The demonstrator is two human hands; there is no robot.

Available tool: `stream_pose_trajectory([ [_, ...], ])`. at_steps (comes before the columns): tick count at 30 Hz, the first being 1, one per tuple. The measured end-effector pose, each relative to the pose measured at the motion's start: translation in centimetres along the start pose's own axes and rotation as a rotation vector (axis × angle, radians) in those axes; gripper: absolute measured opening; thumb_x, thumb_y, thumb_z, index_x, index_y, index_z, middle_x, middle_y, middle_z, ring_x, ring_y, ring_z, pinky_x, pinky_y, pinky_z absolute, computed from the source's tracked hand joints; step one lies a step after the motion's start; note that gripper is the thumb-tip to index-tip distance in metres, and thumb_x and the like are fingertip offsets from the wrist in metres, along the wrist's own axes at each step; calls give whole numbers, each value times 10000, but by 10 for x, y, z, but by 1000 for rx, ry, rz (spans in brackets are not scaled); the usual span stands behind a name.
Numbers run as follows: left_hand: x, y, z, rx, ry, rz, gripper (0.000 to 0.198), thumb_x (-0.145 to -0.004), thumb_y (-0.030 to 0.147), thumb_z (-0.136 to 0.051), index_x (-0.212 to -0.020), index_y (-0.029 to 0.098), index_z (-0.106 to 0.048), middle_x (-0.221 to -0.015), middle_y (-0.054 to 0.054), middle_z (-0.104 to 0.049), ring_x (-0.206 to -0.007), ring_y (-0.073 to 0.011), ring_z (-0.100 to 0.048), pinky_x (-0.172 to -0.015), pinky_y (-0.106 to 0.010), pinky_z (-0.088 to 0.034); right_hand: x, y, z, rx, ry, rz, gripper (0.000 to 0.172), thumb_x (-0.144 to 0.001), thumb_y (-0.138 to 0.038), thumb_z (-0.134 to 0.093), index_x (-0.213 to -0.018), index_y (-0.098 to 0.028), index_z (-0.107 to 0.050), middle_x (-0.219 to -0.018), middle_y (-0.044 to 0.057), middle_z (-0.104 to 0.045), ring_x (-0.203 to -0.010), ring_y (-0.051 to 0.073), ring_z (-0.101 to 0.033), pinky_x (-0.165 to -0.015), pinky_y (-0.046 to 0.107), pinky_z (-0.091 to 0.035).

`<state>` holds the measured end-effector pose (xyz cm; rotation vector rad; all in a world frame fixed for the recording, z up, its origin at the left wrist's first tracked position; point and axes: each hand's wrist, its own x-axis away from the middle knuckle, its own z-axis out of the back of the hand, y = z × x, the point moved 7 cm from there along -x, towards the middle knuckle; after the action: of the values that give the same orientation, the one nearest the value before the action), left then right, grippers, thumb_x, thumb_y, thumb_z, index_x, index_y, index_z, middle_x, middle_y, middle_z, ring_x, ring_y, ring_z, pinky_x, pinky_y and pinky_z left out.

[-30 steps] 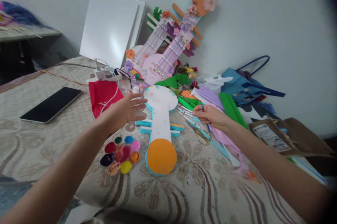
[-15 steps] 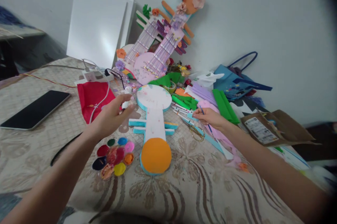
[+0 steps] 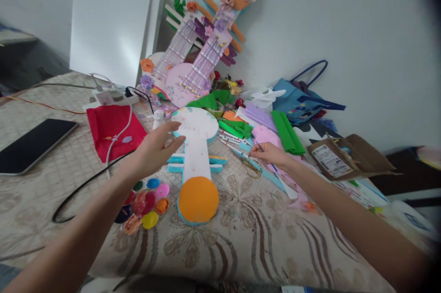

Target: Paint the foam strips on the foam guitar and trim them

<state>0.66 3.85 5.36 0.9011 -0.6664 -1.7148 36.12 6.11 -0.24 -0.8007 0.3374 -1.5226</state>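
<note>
A flat guitar-shaped craft piece lies on the patterned cloth, white on top with turquoise sides, side pegs and an orange disc at its near end. My left hand hovers at the left edge of its round white end, fingers apart and holding nothing. To the right, my right hand pinches a thin blue stick that looks like a paintbrush handle; its tip cannot be made out. Gold-handled scissors lie just below those fingers. Several paint pots sit left of the orange disc.
Two decorated guitar-shaped pieces lean against the wall. A phone, red cloth, cables and a power strip occupy the left. On the right are green paper, a blue bag and a brown paper package.
My left hand has moved right, from beside the craft piece to over its edge. My right hand keeps its pinch on the blue stick. The whole view has shifted slightly.
</note>
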Motion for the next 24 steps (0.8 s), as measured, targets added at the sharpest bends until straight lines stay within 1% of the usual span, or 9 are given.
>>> stream_pose_trajectory([
  [3,-2,7,-11,-32,-65,-13,507,-860,497,-461,-1230,156,-518,-1253,-145,-600,-978,-279,-641,-856,-459,-501,-7,1,4,60,49,35,254,-639,-416,-652,-680,-165,-645,-556,-20,-564,-548,119,-477,-536,242,-354],
  [5,-4,12,-18,-48,-90,-30,508,-864,485,-461,-1247,154,-508,-1253,-147,-600,-1023,-283,-621,-878,-457,-485,-13,2,7,98,86,55,192,-632,-366,-642,-639,-173,-642,-601,1,-611,-620,148,-527,-596,256,-383],
  [7,-4,15,-23,-61,-103,-57,508,-870,478,-458,-1257,152,-504,-1264,-149,-595,-1070,-286,-598,-890,-448,-477,-19,1,9,129,109,66,156,-623,-335,-635,-609,-179,-635,-612,8,-626,-648,165,-546,-627,266,-392],
  [11,-4,18,-31,-61,-136,-73,513,-882,480,-441,-1274,154,-497,-1276,-140,-589,-1039,-273,-610,-851,-427,-496,-24,-1,10,148,112,72,182,-629,-360,-633,-610,-179,-629,-606,8,-620,-642,166,-545,-617,266,-392],
  [14,-3,17,-33,-67,-151,-70,516,-883,480,-438,-1274,149,-497,-1272,-140,-594,-1022,-272,-619,-848,-427,-500,-21,-2,6,142,78,62,250,-623,-422,-645,-643,-173,-635,-594,-1,-602,-601,145,-514,-566,252,-374],
  [17,-2,16,-33,-75,-155,-70,516,-881,481,-441,-1264,142,-503,-1270,-145,-597,-1048,-279,-615,-876,-432,-491,-15,-3,-1,140,22,39,303,-619,-463,-651,-668,-164,-647,-558,-14,-571,-549,121,-470,-519,238,-345],
  [21,-1,15,-35,-87,-163,-67,514,-878,489,-439,-1259,152,-506,-1263,-146,-604,-999,-278,-636,-864,-446,-497,-4,-8,-12,142,-87,21,322,-627,-445,-642,-723,-144,-701,-604,-3,-615,-535,111,-460,-499,232,-338],
  [24,0,16,-36,-79,-169,-70,507,-880,487,-435,-1265,163,-501,-1272,-145,-600,-980,-271,-644,-865,-449,-498,3,-14,-18,150,-173,15,341,-643,-425,-631,-805,-146,-742,-644,-4,-643,-514,100,-439,-468,225,-318],
])
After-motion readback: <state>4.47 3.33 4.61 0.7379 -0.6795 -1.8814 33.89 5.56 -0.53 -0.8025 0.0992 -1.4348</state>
